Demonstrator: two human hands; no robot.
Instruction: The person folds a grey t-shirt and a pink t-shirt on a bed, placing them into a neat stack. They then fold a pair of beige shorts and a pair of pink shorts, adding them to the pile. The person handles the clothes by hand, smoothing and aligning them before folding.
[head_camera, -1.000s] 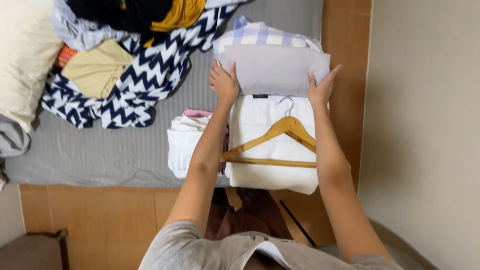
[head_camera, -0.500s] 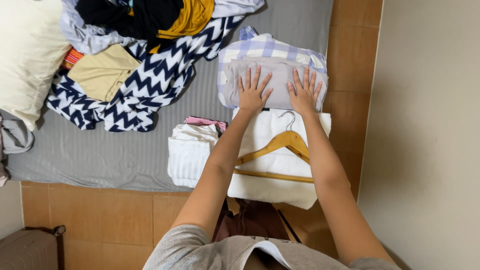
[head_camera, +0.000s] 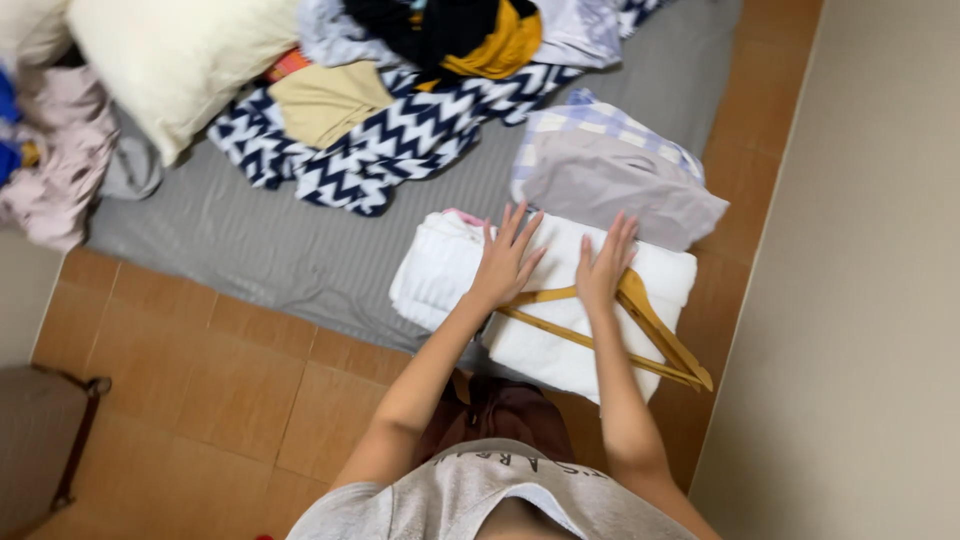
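A white folded garment (head_camera: 585, 310) w/ a wooden hanger (head_camera: 640, 325) on it, lying at the grey mattress (head_camera: 250, 250) edge, is being pressed flat by left hand (head_camera: 505, 262) & right hand (head_camera: 605, 268), fingers spread, nothing gripped; hanger prob. needs gripping next.

The hands (head_camera: 555, 265) cover the wooden hanger's (head_camera: 640, 335) hook on the white garment (head_camera: 560, 350).
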